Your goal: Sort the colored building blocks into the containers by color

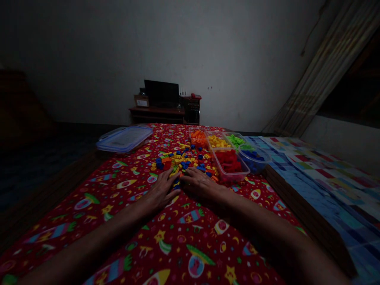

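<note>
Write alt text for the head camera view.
A person's left hand and right hand touch a pile of small colorful pieces on red patterned cloth. Clear containers of color-sorted pieces stand right; a blue-rimmed lid lies left.

Sm. chunky red, blue & yellow toy pieces (178,160) look like smooth hard plastic, fairly matt in dim lt. Clear rect. tray (234,177), clear round tub (268,159) & flat blue-edged clear lid (127,138) = smooth see-thru plastic, a bit glossy. Red rocket-print sheet (208,249) = matt cloth, long dk. brown edge (304,217) looks like wood, pale patterned curtain (314,79) = matt fabric.
</note>
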Demonstrator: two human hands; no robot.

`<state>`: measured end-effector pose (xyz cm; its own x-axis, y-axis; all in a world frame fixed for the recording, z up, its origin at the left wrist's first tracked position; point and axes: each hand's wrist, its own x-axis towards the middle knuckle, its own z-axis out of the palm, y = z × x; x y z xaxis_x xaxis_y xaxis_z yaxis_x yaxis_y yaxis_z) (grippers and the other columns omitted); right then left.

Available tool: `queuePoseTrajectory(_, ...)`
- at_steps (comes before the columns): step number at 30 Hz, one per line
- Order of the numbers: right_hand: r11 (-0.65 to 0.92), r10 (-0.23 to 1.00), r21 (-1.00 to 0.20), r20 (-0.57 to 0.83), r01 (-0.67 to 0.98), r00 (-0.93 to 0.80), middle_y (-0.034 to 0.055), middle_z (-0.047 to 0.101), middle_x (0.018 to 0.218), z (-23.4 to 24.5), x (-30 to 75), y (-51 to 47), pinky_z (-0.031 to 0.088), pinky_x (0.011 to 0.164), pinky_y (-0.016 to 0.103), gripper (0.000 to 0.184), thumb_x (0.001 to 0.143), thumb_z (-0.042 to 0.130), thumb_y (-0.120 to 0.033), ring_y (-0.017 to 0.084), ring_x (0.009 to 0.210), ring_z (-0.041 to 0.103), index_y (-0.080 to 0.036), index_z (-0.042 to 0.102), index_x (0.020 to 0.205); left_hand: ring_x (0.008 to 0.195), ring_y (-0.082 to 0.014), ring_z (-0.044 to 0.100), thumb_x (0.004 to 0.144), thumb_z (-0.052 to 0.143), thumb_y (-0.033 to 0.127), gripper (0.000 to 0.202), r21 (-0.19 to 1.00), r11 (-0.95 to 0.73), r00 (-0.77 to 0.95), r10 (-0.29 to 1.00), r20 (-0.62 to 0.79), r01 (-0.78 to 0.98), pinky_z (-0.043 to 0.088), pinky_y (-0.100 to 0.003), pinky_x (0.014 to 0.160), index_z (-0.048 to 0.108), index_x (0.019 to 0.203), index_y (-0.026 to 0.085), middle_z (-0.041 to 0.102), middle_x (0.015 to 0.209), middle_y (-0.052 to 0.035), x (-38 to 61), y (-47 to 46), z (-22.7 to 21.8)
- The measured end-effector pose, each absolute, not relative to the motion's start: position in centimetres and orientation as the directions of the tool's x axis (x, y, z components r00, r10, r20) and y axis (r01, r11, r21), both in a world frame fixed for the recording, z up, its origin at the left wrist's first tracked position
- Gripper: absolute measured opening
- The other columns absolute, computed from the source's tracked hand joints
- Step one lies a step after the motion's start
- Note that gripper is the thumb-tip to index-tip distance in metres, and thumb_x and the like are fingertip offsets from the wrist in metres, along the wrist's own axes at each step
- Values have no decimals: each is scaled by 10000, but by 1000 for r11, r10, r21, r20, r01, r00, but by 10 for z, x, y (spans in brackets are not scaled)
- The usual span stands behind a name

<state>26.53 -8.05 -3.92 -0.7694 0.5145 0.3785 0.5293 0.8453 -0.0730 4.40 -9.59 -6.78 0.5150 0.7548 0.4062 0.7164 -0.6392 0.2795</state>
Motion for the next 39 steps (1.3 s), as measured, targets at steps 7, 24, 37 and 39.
queuePoseTrajectory(7,758,650,-364,483,541,-586,118,652,998,-16,281,-66,442,805,304,257,865,499,-165,195,929,592,-146,615,1094,1243,-295,451,835,535,498,561,402,-616,468,783,411,678,389,-480,1016,498,1296,181,482,1350,-162,46,-72,-41)
queuePoseTrajectory(24,650,759,-202,228,733,-610,44,603,775,8,286,-83,321,617,235,130,849,570,-231,130,692,509,-142,618,931,887,-217,526,896,490,249,191,156,-682,615,718,326,714,440,-352,792,663,894,170,636,909,-82,62,-97,-19)
queuePoseTrajectory(37,685,720,-30,184,728,-670,70,598,858,-6,297,-84,341,665,254,134,887,530,-282,153,766,511,-159,571,920,866,-194,613,886,467,373,264,340,-597,534,802,268,727,485,-306,774,664,976,223,655,961,-63,0,-120,-35)
queuePoseTrajectory(39,664,738,21,142,747,-660,90,614,878,-7,291,-87,342,672,262,116,882,541,-248,164,783,527,-152,593,920,852,-191,615,901,453,351,261,343,-589,538,808,240,731,485,-305,766,658,984,211,657,943,-69,5,-131,-39)
